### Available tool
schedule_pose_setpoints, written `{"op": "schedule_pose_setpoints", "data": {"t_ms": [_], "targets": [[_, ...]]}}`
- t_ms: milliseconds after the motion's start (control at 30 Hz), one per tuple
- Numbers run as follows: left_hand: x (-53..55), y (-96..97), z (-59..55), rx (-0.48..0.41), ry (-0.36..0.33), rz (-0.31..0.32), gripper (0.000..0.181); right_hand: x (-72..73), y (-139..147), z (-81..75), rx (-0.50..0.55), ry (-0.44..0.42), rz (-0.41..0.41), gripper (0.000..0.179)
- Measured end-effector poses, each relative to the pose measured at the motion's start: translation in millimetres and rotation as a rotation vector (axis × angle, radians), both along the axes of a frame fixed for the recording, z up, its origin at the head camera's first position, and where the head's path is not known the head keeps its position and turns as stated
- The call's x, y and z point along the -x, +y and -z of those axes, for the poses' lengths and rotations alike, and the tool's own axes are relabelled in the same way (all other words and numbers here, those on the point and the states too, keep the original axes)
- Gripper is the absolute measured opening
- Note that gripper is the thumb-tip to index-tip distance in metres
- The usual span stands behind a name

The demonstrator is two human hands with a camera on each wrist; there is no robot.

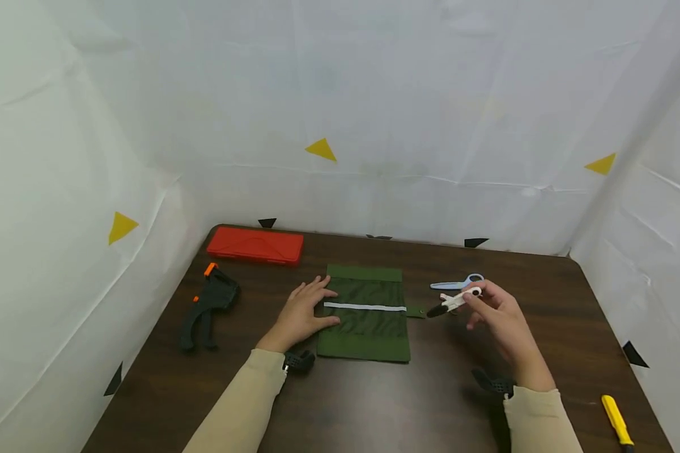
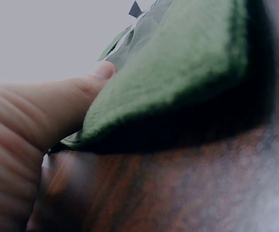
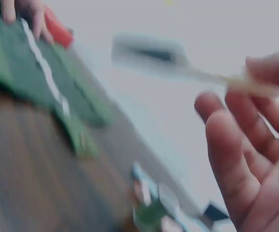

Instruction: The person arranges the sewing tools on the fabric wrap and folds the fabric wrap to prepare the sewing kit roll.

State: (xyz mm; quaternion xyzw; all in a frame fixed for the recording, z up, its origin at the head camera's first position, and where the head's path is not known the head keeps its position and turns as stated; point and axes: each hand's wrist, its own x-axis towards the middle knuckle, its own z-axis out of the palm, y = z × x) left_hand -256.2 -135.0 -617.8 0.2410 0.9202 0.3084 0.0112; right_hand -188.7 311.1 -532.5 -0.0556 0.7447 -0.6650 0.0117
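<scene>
A green fabric pouch [image 1: 364,346] lies opened flat, with a white elastic band across its middle and a snap strap at its right edge. My left hand [image 1: 303,311] rests on its left side, fingers spread; in the left wrist view the thumb [image 2: 81,92] touches the green cloth [image 2: 168,67]. To the right of the pouch my right hand [image 1: 501,318] pinches a slim white tool [image 1: 458,300] with a dark tip between thumb and fingers. The tool [image 3: 149,55] is blurred in the right wrist view, so its kind is unclear. Light blue scissors [image 1: 450,285] lie just behind it.
A red flat case [image 1: 255,244] sits at the back left. In front of it lies a black clamp [image 1: 212,305] with orange pads. A yellow-handled tool [image 1: 616,418] lies near the right front edge. White sheeting [image 1: 385,94] surrounds the dark wooden table [image 1: 374,409].
</scene>
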Motion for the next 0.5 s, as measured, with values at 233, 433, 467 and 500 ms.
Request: {"op": "schedule_pose_setpoints", "data": {"t_ms": [233,433,467,500], "targets": [[-2.5,-1.2,-2.0,0.012,-0.021,-0.023,0.062,14.8,-54.6,-16.1,-0.035,0.085,0.061,0.035],[-3.8,-1.3,-4.9,-0.040,-0.021,-0.033,0.051,28.1,-103.2,-2.9,0.059,0.119,0.097,0.032],[-3.7,-1.3,-5.7,-0.048,-0.021,-0.033,0.049,30.2,-111.1,-0.1,0.067,0.118,0.101,0.034],[-3.7,-1.2,-5.7,-0.052,-0.017,-0.033,0.045,32.4,-118.9,2.7,0.071,0.110,0.104,0.035]]}}
